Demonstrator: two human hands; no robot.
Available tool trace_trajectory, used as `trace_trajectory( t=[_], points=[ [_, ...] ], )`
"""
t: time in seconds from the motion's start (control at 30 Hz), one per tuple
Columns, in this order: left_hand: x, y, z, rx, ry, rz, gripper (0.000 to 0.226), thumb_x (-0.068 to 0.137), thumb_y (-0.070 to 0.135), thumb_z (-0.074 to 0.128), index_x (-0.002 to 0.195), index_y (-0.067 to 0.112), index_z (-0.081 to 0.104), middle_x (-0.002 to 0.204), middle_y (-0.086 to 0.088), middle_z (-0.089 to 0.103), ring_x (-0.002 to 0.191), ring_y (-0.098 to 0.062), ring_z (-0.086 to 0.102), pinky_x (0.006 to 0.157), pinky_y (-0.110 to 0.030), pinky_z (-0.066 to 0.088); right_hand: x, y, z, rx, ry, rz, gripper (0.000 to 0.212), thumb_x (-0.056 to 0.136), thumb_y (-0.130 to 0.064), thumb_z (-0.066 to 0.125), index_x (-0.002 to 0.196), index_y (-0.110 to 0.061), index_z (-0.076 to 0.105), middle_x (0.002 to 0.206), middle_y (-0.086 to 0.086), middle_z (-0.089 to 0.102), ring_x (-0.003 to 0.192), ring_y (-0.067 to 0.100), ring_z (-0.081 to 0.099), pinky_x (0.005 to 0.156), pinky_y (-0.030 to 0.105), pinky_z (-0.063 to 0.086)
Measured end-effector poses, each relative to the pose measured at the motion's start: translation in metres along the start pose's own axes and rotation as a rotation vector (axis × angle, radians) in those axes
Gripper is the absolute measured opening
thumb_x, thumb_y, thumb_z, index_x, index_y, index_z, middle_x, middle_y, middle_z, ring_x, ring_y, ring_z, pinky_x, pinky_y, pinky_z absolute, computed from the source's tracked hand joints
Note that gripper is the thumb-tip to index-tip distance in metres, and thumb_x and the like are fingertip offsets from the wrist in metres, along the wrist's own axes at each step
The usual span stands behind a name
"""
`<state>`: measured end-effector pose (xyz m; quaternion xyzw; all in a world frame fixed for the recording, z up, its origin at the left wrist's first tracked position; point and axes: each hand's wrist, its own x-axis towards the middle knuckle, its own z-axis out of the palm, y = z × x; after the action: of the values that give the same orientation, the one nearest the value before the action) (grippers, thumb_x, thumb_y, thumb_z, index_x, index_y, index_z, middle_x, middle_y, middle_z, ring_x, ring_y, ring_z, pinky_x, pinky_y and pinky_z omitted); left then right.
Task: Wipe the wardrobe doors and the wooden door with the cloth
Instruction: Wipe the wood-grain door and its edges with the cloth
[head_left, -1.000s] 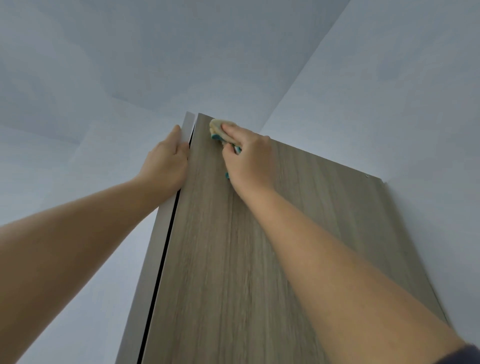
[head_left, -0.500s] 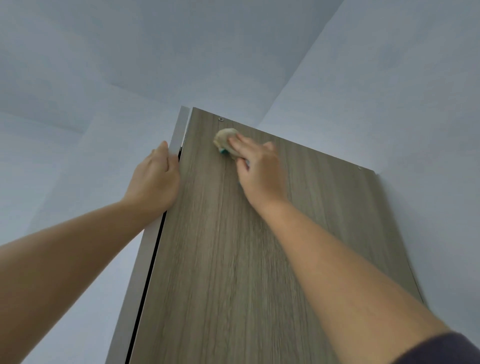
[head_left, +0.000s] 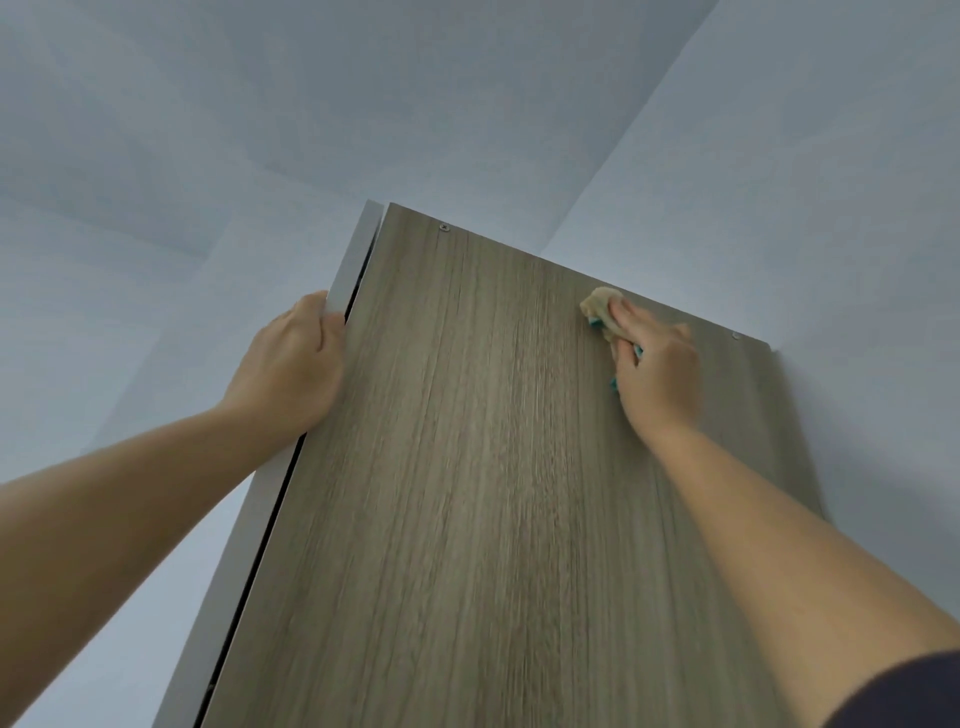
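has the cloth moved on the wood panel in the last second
Yes: the cloth slid right along the top edge, from the left screw toward the right screw.

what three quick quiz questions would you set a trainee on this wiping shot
1. True or false: the right hand holds the cloth against the wood-grain panel, near its top edge.
2. What does the left hand grip? A the cloth; B the edge of the pale door; C nothing.
3. How many screws show along the panel's top edge?
Key: 1 true; 2 B; 3 two.
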<state>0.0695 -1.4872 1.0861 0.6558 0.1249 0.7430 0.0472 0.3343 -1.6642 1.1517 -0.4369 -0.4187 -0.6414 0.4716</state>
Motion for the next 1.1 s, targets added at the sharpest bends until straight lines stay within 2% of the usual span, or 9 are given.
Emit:
trace_trajectory(
  t=[0.17,0.23,0.3,0.33,0.4,0.57,0.8,0.93,1.1],
  points=[
    [-0.001,0.001,-0.001,0.006,0.005,-0.005,0.035,0.105,0.031,0.025,0.088,0.010,0.047,0.081,-0.005,0.053,0.071,-0.016,0.045,0.057,-0.030,0.030,0.001,0.034,-0.014,-0.018,0.012,0.104,0.042,0.098,-0.006,0.048,0.136,-0.023,0.057,0.140,-0.005,0.055,0.117,0.029,0.047,0.094,0.020,0.030],
    [-0.001,0.001,-0.001,0.001,0.004,-0.005,0.037,0.105,0.032,0.025,0.089,0.008,0.047,0.082,-0.008,0.054,0.072,-0.020,0.046,0.057,-0.031,0.031,0.001,0.051,-0.021,-0.042,0.013,0.155,0.043,0.098,-0.007,0.048,0.137,-0.023,0.056,0.141,-0.005,0.054,0.124,0.029,0.047,0.101,0.021,0.029],
    [-0.001,0.000,-0.003,-0.009,0.000,-0.005,0.039,0.105,0.033,0.026,0.091,0.005,0.048,0.086,-0.013,0.056,0.078,-0.029,0.050,0.060,-0.033,0.033,0.000,0.069,-0.029,-0.071,0.016,0.178,0.043,0.096,-0.005,0.048,0.136,-0.020,0.056,0.141,-0.002,0.054,0.129,0.030,0.047,0.113,0.032,0.031],
    [-0.001,0.000,-0.002,-0.014,-0.001,-0.004,0.039,0.105,0.033,0.026,0.092,0.004,0.048,0.087,-0.015,0.057,0.081,-0.033,0.051,0.060,-0.034,0.034,-0.001,0.079,-0.033,-0.097,0.024,0.197,0.044,0.096,-0.005,0.048,0.136,-0.018,0.056,0.141,0.000,0.055,0.129,0.032,0.048,0.113,0.040,0.034],
    [-0.002,-0.001,-0.002,-0.020,-0.003,-0.005,0.039,0.105,0.034,0.027,0.091,0.004,0.049,0.089,-0.016,0.058,0.085,-0.035,0.052,0.061,-0.035,0.034,-0.005,0.094,-0.042,-0.169,0.058,0.238,0.045,0.094,-0.004,0.048,0.136,-0.018,0.056,0.139,0.004,0.057,0.123,0.039,0.049,0.108,0.048,0.039],
    [-0.001,-0.002,-0.003,-0.023,-0.008,-0.017,0.039,0.104,0.035,0.028,0.085,0.009,0.050,0.083,-0.011,0.057,0.075,-0.027,0.050,0.061,-0.034,0.034,-0.016,0.112,-0.062,-0.357,0.034,0.370,0.046,0.096,-0.008,0.047,0.140,-0.021,0.053,0.127,0.018,0.062,0.110,0.044,0.048,0.089,0.046,0.045],
    [-0.003,-0.002,-0.002,-0.042,0.004,-0.016,0.038,0.104,0.033,0.031,0.077,0.012,0.048,0.076,-0.007,0.053,0.070,-0.024,0.046,0.060,-0.034,0.033,-0.035,0.120,-0.075,-0.478,0.041,0.480,0.044,0.093,-0.007,0.046,0.135,-0.016,0.057,0.124,0.020,0.062,0.107,0.046,0.055,0.090,0.044,0.046],
    [-0.004,-0.001,-0.002,-0.067,-0.007,-0.028,0.037,0.104,0.033,0.031,0.078,0.014,0.050,0.077,-0.007,0.054,0.069,-0.022,0.047,0.059,-0.033,0.033,-0.031,0.103,-0.074,-0.423,0.029,0.595,0.046,0.092,-0.008,0.046,0.134,-0.022,0.057,0.125,0.019,0.061,0.112,0.046,0.054,0.092,0.043,0.045],
    [-0.003,-0.003,-0.002,-0.126,-0.027,-0.045,0.035,0.104,0.033,0.031,0.080,0.023,0.054,0.079,-0.001,0.057,0.074,-0.018,0.051,0.060,-0.033,0.034,-0.038,0.073,-0.063,-0.321,0.034,0.578,0.046,0.094,-0.009,0.044,0.138,-0.021,0.053,0.135,0.015,0.056,0.117,0.043,0.053,0.099,0.044,0.043]
  ],
)
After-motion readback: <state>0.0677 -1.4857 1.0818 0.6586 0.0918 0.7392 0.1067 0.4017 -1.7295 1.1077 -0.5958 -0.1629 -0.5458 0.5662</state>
